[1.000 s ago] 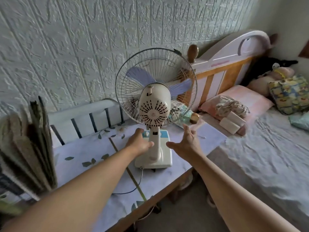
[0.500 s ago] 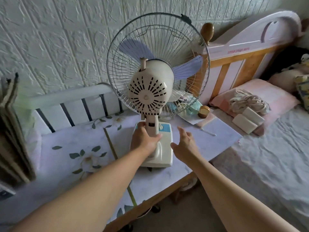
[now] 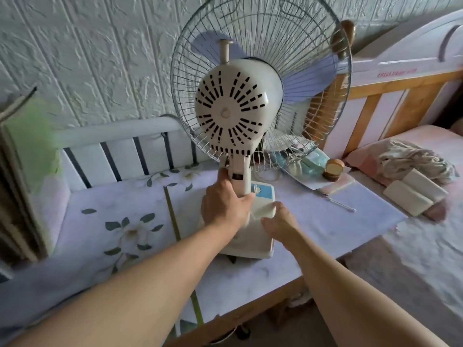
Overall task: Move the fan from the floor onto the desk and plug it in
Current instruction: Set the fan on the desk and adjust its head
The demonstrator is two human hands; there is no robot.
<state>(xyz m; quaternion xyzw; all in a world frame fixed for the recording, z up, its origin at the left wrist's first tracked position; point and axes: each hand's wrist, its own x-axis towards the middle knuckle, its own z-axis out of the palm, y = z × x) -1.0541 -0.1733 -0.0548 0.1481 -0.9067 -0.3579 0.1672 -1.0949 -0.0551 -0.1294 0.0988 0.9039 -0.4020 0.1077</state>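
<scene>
A cream table fan with a wire cage and pale purple blades stands upright on the desk, its back towards me. My left hand is wrapped around the fan's neck just above the base. My right hand rests flat on the top of the fan's base, fingers apart, not gripping. The fan's cord and plug are hidden from view.
The desk has a floral cover and a white slatted rail at the back. Small items and a round wooden box lie behind the fan. A bed with a pink pillow stands to the right, stacked books at the left.
My left hand has closed around the fan's neck and my right hand has come down onto the base. The view has moved closer to the fan.
</scene>
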